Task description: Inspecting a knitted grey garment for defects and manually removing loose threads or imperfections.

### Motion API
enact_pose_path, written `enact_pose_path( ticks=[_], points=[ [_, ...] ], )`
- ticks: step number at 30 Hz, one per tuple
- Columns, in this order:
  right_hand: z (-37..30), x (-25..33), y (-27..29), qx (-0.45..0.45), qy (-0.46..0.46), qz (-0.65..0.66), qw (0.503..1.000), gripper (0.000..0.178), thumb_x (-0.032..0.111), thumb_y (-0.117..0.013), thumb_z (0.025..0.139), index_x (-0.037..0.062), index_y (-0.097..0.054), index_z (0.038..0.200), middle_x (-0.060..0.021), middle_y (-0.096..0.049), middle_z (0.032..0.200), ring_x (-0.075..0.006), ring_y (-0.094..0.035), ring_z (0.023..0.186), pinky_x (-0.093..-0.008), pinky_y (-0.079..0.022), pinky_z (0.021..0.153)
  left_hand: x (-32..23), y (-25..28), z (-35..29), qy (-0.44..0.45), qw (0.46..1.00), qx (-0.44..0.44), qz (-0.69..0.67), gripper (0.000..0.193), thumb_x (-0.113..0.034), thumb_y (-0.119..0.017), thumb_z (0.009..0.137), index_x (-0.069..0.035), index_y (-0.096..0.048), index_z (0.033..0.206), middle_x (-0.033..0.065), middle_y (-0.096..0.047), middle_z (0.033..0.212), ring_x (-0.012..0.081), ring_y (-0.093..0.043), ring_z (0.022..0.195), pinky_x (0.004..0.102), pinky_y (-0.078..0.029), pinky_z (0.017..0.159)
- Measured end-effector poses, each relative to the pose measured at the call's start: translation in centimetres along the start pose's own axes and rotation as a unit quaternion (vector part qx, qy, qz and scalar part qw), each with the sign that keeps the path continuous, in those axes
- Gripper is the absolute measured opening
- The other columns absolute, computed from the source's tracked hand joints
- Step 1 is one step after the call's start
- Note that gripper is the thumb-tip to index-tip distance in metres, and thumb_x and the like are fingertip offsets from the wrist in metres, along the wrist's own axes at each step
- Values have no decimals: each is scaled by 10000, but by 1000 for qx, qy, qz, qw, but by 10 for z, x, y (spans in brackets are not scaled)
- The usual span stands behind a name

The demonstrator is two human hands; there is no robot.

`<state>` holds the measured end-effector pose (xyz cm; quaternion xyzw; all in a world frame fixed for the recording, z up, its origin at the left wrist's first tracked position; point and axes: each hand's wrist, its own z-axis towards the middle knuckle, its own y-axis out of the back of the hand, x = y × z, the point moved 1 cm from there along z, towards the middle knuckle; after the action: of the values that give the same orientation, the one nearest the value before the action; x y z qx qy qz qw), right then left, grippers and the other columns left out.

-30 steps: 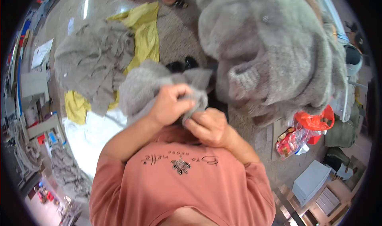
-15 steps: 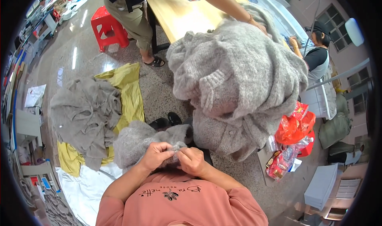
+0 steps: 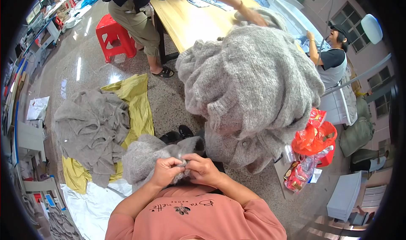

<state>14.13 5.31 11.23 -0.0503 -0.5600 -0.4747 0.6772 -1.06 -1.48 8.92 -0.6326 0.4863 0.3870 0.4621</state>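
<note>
Head view: both bare hands pinched on a fuzzy grey knit garment in the person's lap.
Left hand and right hand meet nearly tip to tip, thumbs against curled fingers, gripping a small bit of the knit; exact detail between the tips too small to tell. Key relation: garment bulk sits ahead of the fingertips and off to the left, long axis roughly crosswise, right end tipped a little away from the body. Left hand is nearer the bulk; right hand is nearer the folded end by the dark shoes. Big heaped pile of fuzzy grey knitwear stands ahead-right; flatter brownish-grey knit heap lies left on a crumpled yellow cloth.
</note>
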Motion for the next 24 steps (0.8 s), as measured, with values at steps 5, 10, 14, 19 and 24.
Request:
enact_pose_path(
  ticks=[5, 10, 14, 19, 24],
  points=[
    [-9, -16, 4, 139, -129, 117, 975, 151, -61, -539, 669, 19, -541, 797, -97, -567, 822, -194, -570, 723, -269, -451, 611, 0, -6, -8, -6, 998, -12, 55, 55, 44, -626, 688, 10, -628, 731, 40, -621, 693, 59, -543, 613, 199, -442, 554],
    [-21, -12, -9, 111, -280, 209, 930, 86, 4, -543, 742, -3, -537, 827, -75, -535, 709, -86, -503, 675, -253, -427, 594, -1, -5, -10, -80, 983, -16, 165, 67, 33, -633, 662, 3, -626, 723, 49, -607, 668, 73, -536, 597, 216, -432, 542],
    [-28, -11, -15, 104, -264, 147, 948, 77, 5, -533, 746, -17, -551, 818, -69, -508, 624, -81, -471, 596, -254, -420, 547, -1, -6, -13, -102, 975, -26, 197, 53, 25, -620, 663, 3, -612, 710, 60, -591, 657, 102, -535, 584, 240, -428, 531],
    [-30, -10, -22, 0, -291, 197, 936, 21, -3, -539, 712, -12, -522, 719, -87, -466, 559, -108, -468, 507, -279, -409, 471, -4, -7, -9, -169, 950, -65, 254, 20, 14, -600, 678, 1, -587, 688, 91, -583, 655, 158, -550, 578, 259, -438, 534],
    [-21, -8, -13, -18, -205, 146, 968, 60, -39, -527, 676, -23, -528, 734, -95, -473, 592, -129, -474, 522, -263, -398, 482, -12, -10, -3, -213, 935, -72, 275, 71, 49, -613, 657, 3, -574, 695, 90, -582, 666, 171, -558, 584, 267, -440, 527]
  ],
)
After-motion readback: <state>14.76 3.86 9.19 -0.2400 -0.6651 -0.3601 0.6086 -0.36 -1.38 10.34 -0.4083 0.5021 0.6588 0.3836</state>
